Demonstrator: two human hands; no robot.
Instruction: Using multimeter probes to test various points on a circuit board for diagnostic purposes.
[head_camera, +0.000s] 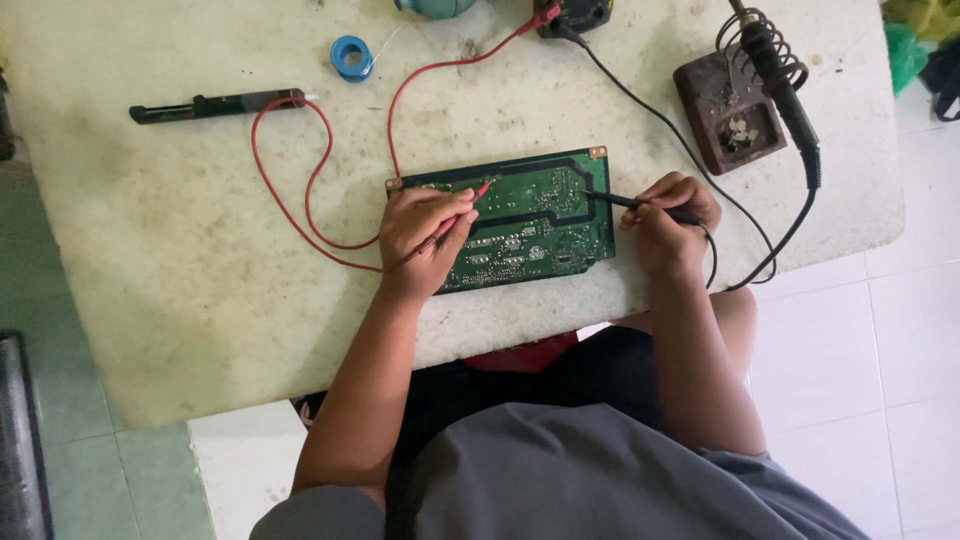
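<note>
Green board (530, 225) lies flat on the table (180, 240), near its front edge, centre of view. Left hand (425, 235) sits on the board's 9 o'clock end, fingers pinched round a red probe (462, 208), tip touching the board near its upper left corner. Right hand (668, 222) rests just off the board's 3 o'clock edge, fingers closed round a black probe (625, 202), tip on the board's right part. Red lead (300, 190) loops over the table at 9 o'clock of the board and runs up to a meter (575, 14) at 12 o'clock, mostly cut off by the frame. Black lead (690, 150) runs from the meter toward the right hand. Black desoldering pump (215, 105) lies at 10 o'clock, well apart. Blue solder spool (350, 57) at 11 o'clock. Soldering iron (785, 85) sits in its coil stand (728, 112) at 2 o'clock, its cord curling down by the right wrist.
</note>
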